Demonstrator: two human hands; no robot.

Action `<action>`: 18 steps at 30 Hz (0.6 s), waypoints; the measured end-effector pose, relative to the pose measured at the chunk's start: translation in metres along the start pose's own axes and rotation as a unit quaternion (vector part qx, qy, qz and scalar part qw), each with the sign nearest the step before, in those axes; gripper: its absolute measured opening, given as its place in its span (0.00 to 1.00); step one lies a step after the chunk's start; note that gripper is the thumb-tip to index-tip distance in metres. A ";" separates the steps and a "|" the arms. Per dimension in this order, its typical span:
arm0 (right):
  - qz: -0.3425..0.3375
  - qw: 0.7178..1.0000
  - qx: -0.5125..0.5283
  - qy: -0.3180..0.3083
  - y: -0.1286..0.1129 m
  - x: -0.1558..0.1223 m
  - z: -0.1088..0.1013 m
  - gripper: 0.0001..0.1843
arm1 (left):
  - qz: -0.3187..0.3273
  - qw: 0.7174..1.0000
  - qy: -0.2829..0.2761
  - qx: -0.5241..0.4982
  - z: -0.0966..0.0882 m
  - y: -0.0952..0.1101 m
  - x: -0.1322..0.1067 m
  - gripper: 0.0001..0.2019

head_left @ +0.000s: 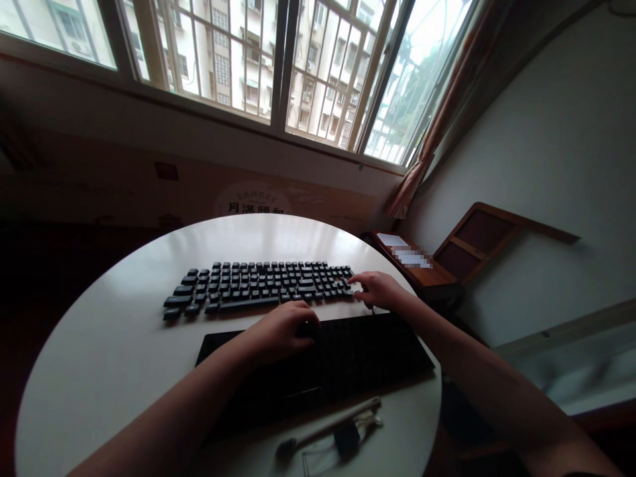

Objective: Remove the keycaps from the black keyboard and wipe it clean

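Note:
Loose black keycaps [248, 285] stand in rows on the white round table [109, 344], laid out like a keyboard. Nearer to me lies a black keyboard base [358, 351], its surface too dark to show detail. My left hand [288, 324] is over the base's far edge, with fingers and thumb curled together; what they hold, if anything, is lost in shadow. My right hand [380, 290] reaches to the right end of the keycap rows. Its index finger and thumb are apart, their tips beside the last keycaps.
At the table's near edge lie a long-handled brush [332, 421] and a small black object [346, 438] with thin wire. A wooden chair [477, 242] and papers [405, 250] on a brown surface are at the right. Barred windows [248, 59] line the far wall.

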State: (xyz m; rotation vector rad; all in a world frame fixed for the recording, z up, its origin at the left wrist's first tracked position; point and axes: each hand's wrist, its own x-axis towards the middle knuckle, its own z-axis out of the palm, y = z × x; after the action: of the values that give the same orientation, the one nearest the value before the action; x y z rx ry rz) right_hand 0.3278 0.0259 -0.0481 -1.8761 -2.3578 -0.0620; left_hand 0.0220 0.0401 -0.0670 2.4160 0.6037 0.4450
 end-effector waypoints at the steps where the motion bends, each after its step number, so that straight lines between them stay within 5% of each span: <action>1: 0.006 1.000 0.000 -0.002 0.002 -0.001 -0.002 0.19 | 0.000 1.000 0.000 0.000 0.000 0.000 0.000 0.12; 18: 0.043 0.998 -0.009 -0.034 0.007 0.002 0.004 0.14 | 0.001 1.000 0.000 0.007 0.000 0.000 0.001 0.12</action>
State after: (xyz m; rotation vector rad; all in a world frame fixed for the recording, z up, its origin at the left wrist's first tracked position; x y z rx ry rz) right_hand 0.3339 0.0295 -0.0523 -2.0166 -2.3247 -0.0115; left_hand 0.0225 0.0402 -0.0667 2.4300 0.6062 0.4430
